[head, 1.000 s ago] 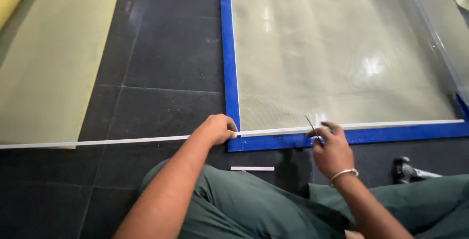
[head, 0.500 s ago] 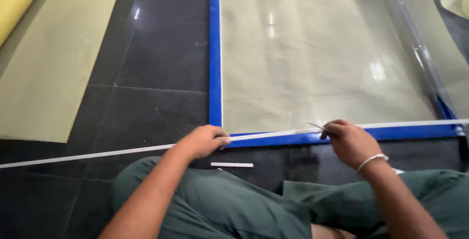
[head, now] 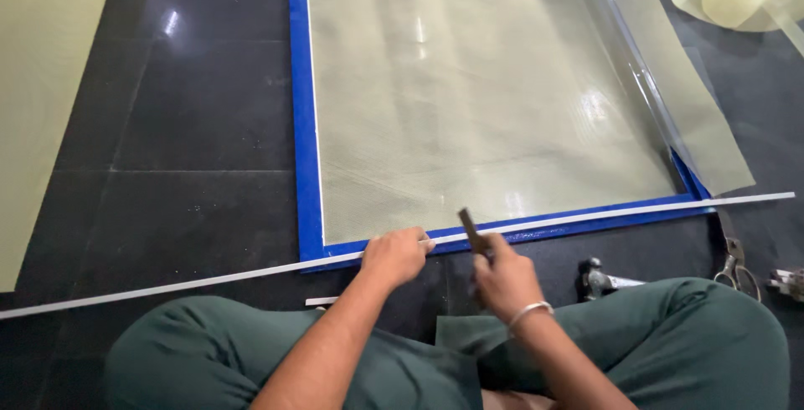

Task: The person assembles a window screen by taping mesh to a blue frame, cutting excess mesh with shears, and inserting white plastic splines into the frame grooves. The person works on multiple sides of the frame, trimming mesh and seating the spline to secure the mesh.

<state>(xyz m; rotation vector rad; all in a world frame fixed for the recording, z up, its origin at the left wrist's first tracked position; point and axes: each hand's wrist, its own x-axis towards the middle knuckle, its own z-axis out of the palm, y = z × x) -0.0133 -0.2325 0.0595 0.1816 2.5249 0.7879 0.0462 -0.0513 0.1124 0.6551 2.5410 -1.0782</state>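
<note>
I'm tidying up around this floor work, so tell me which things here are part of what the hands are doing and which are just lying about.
In use:
left hand pressing the long white strip
right hand holding a small dark tool
blue-edged mesh sheet

Lying about:
scissors
metal tool by the knee
short white offcut
loose yellowish strips

The long strip [head: 586,214] lies across the framed sheet's [head: 486,92] near edge; the left hand [head: 395,255] rests on it, the right hand [head: 502,280] just right, scissors [head: 735,263] farther right on the floor [head: 193,125]
</note>
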